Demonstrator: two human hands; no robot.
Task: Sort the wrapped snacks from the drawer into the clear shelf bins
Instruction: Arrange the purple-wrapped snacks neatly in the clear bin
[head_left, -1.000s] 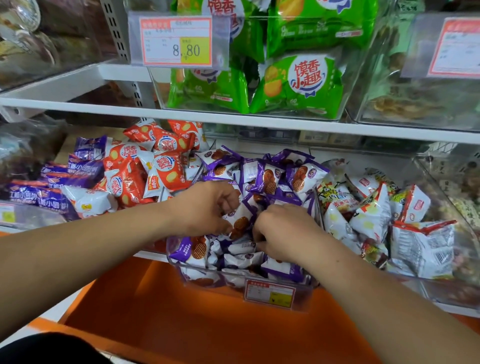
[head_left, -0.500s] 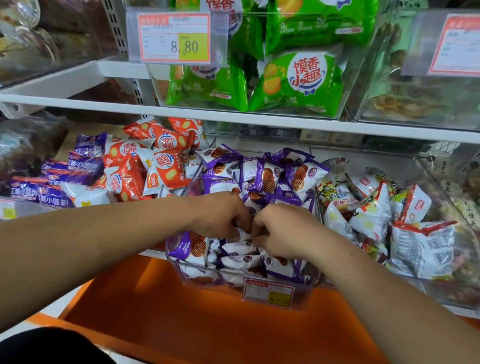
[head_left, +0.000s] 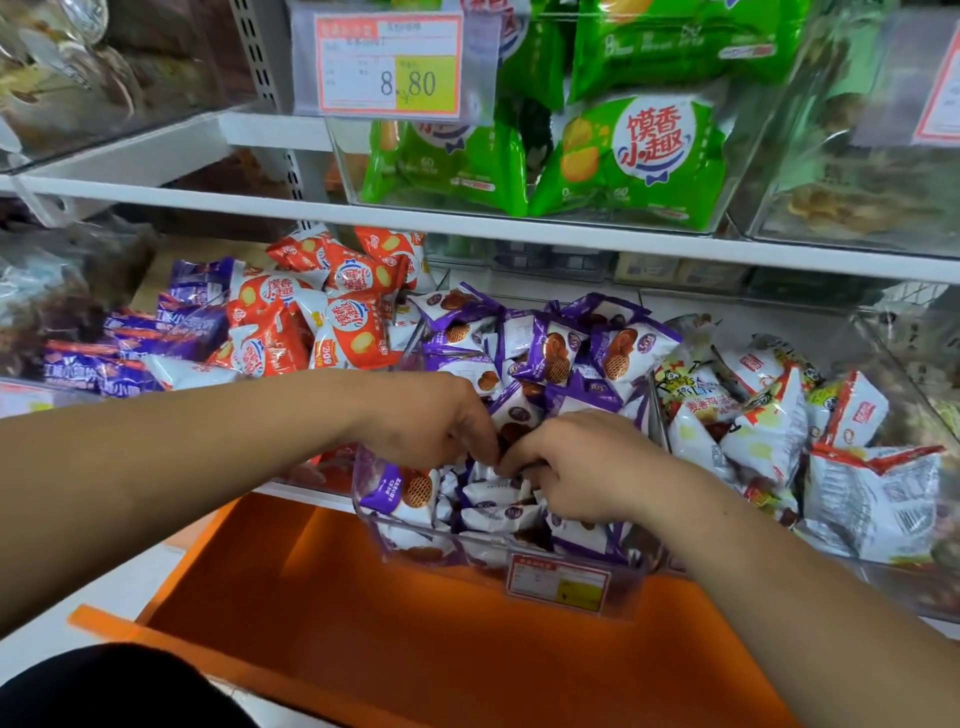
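A clear shelf bin (head_left: 370, 512) in the middle of the lower shelf is heaped with purple-and-white wrapped snacks (head_left: 558, 345). Both my hands are down in the front of that pile, fingertips almost touching each other. My left hand (head_left: 434, 421) comes in from the left with its fingers curled down onto a packet. My right hand (head_left: 582, 467) has its fingers curled over white packets near the bin's front wall. The fingertips are partly hidden among the wrappers. The open orange drawer (head_left: 415, 634) lies below the bin, and no snacks show in the part I can see.
Red-orange packets (head_left: 343, 317) and purple bars (head_left: 130, 358) fill the bin to the left. White-and-red packets (head_left: 769, 426) fill the bin to the right. Green bags (head_left: 644, 156) sit in a bin on the white shelf (head_left: 519, 236) above. A price label (head_left: 558, 582) hangs on the middle bin.
My hands have drawn closer together and slid toward the front of the purple-snack bin, working into the packets.
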